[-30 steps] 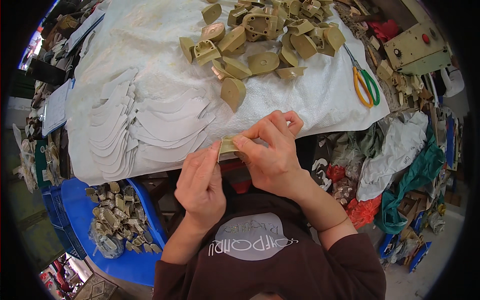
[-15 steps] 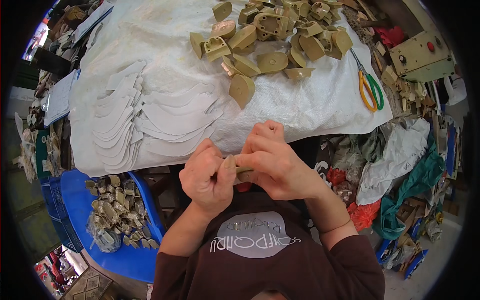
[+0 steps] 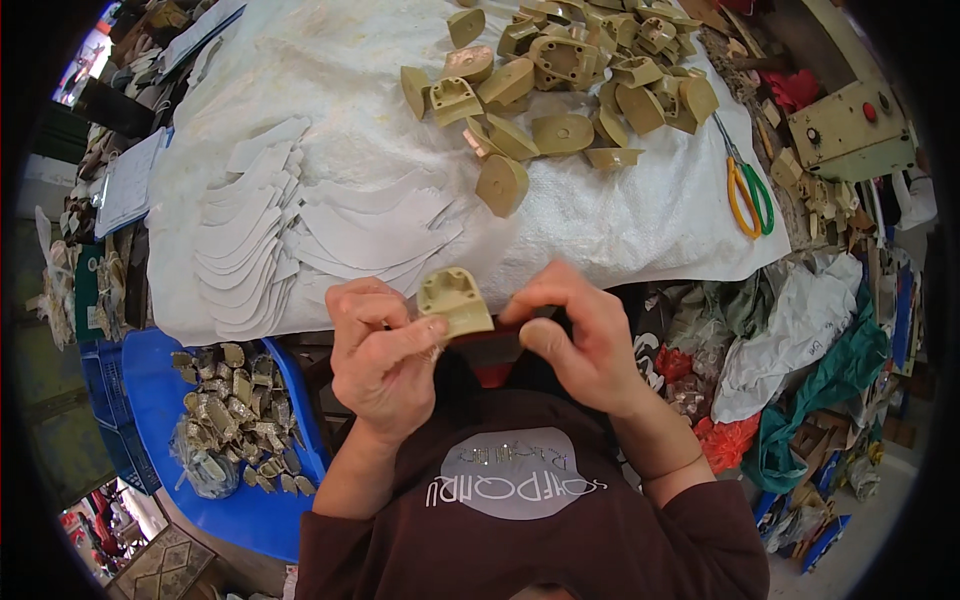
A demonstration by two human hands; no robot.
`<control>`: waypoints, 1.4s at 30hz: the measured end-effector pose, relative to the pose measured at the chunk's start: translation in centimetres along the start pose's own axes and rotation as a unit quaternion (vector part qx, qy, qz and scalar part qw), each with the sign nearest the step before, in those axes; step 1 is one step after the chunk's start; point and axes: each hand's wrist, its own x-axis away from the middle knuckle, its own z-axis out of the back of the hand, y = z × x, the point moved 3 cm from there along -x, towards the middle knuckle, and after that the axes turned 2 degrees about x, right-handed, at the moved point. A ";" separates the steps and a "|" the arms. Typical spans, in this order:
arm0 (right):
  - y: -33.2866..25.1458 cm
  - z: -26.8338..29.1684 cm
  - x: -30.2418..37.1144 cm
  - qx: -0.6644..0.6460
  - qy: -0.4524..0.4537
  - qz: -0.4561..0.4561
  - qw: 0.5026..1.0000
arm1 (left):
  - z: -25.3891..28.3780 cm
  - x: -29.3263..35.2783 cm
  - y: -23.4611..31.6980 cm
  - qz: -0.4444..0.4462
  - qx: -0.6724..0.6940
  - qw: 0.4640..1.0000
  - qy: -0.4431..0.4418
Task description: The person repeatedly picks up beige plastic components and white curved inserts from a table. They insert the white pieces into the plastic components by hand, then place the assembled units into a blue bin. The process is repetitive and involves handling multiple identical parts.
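One left hand (image 3: 384, 362) pinches one olive piece (image 3: 463, 315) (one right hand (image 3: 585, 345) gapes nearby)

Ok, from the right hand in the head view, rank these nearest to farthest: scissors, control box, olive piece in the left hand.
From the right hand:
1. Olive piece: just to its left, held in the left hand.
2. Scissors: up and right, on the white cloth.
3. Control box: farther right, past the scissors.

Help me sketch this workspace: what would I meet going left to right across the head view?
Blue-edged white sheet, left fan of white cutouts, left hand, held tan shoe heel, right hand, scissors, pale-green control box.
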 end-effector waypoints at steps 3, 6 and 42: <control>2.5 -1.3 1.9 -0.263 0.024 -0.201 0.943 | -0.8 -0.3 1.0 -0.030 0.048 0.998 -0.011; 1.3 -2.0 1.1 -0.399 0.094 -0.218 0.886 | -1.9 0.1 1.4 0.003 0.149 0.988 -0.033; 3.5 1.2 -1.8 -0.225 -0.161 -0.193 0.941 | -3.1 0.6 1.0 -0.011 0.051 0.982 -0.181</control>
